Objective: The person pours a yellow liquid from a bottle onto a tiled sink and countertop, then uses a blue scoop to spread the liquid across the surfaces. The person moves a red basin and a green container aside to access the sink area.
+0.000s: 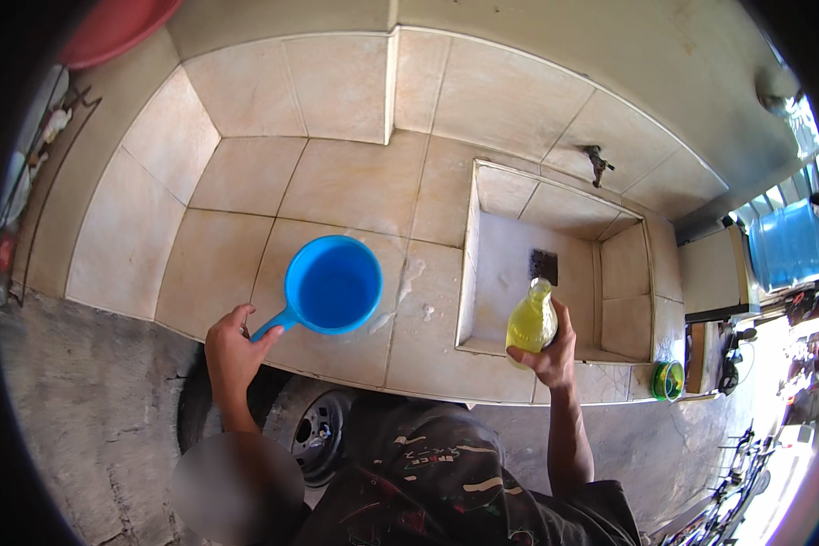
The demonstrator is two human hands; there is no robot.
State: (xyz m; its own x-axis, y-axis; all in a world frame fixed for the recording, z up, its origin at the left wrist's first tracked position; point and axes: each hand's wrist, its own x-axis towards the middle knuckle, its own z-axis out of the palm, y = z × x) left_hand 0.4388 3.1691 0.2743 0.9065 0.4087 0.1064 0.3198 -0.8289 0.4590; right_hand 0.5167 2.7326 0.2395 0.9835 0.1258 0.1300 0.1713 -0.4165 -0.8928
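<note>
A blue plastic dipper is at the middle of the tiled counter, its handle pointing toward my left hand. That hand is at the handle's end, thumb against it and the other fingers apart, not wrapped round it. In my right hand is a clear bottle of yellow-green liquid, tilted slightly, its narrow neck pointing away from me. The bottle is over the near edge of the tiled sink, whose floor looks whitish around a dark drain. I cannot make out the bottle's base behind my fingers.
A faucet sticks out from the wall behind the sink. Wet, soapy patches lie between dipper and sink. A green round container stands at the counter's right corner. Under the front edge is a wheel; a blue container is farther right.
</note>
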